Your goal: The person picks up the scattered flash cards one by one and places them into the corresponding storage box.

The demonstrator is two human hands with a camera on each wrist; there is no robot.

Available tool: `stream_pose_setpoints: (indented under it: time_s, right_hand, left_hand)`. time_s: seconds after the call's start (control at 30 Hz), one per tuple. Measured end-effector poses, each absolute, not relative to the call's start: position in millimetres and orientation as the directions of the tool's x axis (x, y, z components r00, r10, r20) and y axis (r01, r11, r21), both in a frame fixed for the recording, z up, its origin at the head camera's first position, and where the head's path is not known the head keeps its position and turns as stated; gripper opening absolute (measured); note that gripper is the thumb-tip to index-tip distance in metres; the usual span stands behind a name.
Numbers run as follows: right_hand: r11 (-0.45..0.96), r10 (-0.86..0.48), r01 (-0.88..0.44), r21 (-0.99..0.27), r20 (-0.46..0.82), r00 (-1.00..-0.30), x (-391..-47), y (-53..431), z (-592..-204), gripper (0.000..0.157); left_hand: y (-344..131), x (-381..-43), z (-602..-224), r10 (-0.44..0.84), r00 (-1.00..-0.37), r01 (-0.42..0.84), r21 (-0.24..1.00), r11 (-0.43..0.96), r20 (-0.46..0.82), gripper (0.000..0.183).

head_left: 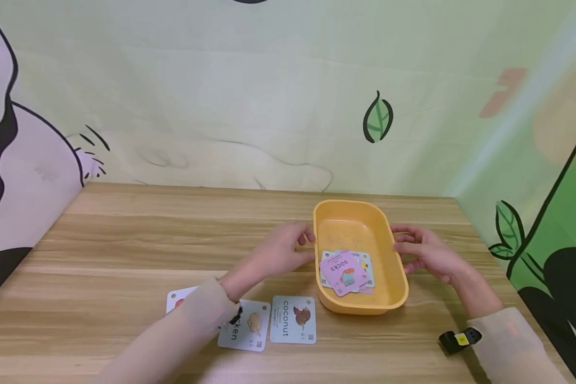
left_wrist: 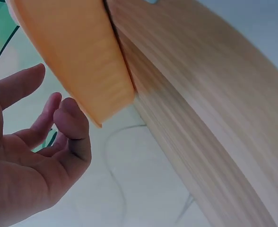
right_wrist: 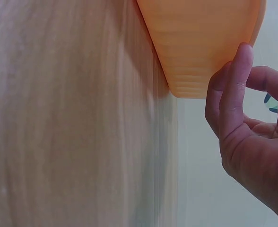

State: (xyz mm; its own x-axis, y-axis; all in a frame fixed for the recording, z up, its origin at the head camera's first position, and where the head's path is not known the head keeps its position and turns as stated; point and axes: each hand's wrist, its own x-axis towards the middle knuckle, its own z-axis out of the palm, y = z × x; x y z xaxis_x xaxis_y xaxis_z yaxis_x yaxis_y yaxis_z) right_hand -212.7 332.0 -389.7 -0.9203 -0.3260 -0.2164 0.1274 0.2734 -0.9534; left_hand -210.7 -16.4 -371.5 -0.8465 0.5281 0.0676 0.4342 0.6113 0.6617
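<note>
A yellow plastic bin [head_left: 350, 234] stands on the wooden table, with a small pile of cards at its near end. On top of the pile lies a pink "socks" card [head_left: 343, 273]. My left hand [head_left: 284, 249] is beside the bin's left rim; in the left wrist view its fingers are loosely bent near the bin wall [left_wrist: 73, 52], holding nothing. At the right side, my right hand [head_left: 427, 253] has its fingertips right at the rim. The right wrist view shows those fingers [right_wrist: 232, 101] loosely extended along the bin's outer wall, not curled round it.
Left of the bin's near end lie a "coconut" card [head_left: 288, 328] and a card ending in "ken" [head_left: 249, 333]. Farther left, another card [head_left: 174, 300] is mostly hidden by my left sleeve. A printed cloth wall [head_left: 249, 106] rises along the table's back edge.
</note>
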Motion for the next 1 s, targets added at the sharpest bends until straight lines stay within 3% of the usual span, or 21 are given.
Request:
stream_pose_setpoints:
  time_s: [0.3, 0.53, 0.8, 1.0]
  right_hand:
    - [0.275, -0.325, 0.134, -0.952, -0.223, -0.919, -212, 332, -390, 0.062]
    - [0.273, -0.328, 0.132, -0.953, -0.221, -0.919, -212, 333, -390, 0.062]
    - [0.280, -0.325, 0.141, -0.949, -0.233, -0.916, -212, 332, -389, 0.062]
    - [0.281, -0.328, 0.139, -0.949, -0.232, -0.916, -213, 332, -389, 0.062]
  left_hand:
    - [-39, -189, -375, 0.553, -0.832, 0.461, 0.494, 0.737, -0.048, 0.031]
    - [-47, -165, -379, 0.577, -0.802, 0.509, 0.330, 0.795, -0.153, 0.050]
    - [-50, -146, -383, 0.599, -0.770, 0.534, 0.291, 0.794, -0.219, 0.063]
    - [-50, -140, -388, 0.604, -0.762, 0.565, 0.217, 0.796, -0.233, 0.083]
